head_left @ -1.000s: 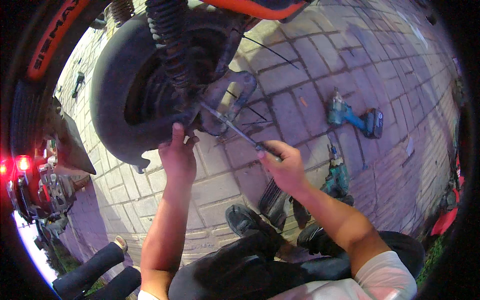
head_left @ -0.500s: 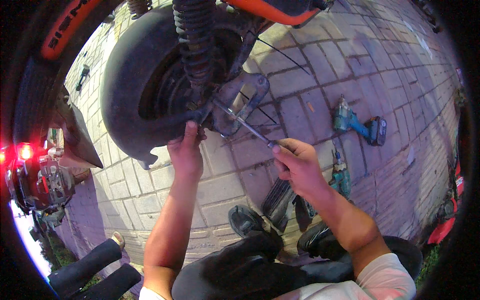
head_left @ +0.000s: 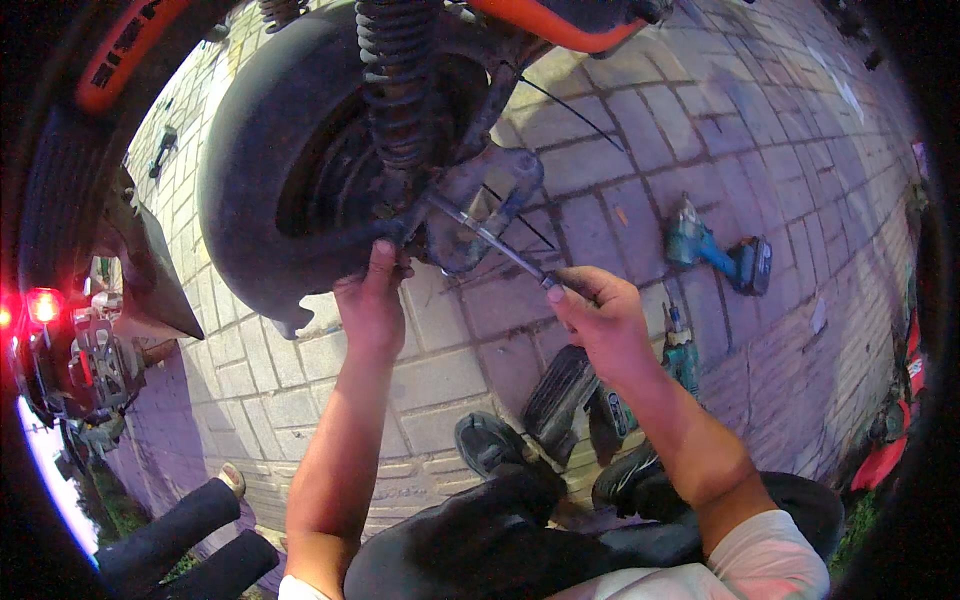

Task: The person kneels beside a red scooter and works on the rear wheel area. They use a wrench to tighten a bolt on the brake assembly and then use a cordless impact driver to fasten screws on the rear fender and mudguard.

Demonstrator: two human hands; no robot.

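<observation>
The right hand [head_left: 608, 315] was closed around the near end of a long metal tool [head_left: 500, 246], whose far end reached up and left from that hand to the metal bracket [head_left: 505, 165]. Well to its left, the left hand [head_left: 370, 305] had its thumb up against the wheel's dark underside; its fingers were partly hidden, so I could not tell whether it gripped anything. The wheel [head_left: 240, 190] stood above and left of that hand. Right of the right hand lay a blue drill [head_left: 705, 248]; below and right, a green drill [head_left: 682, 358]. A poorly seated tip or slanted push could make the tool slip, knocking knuckles against the bracket.
</observation>
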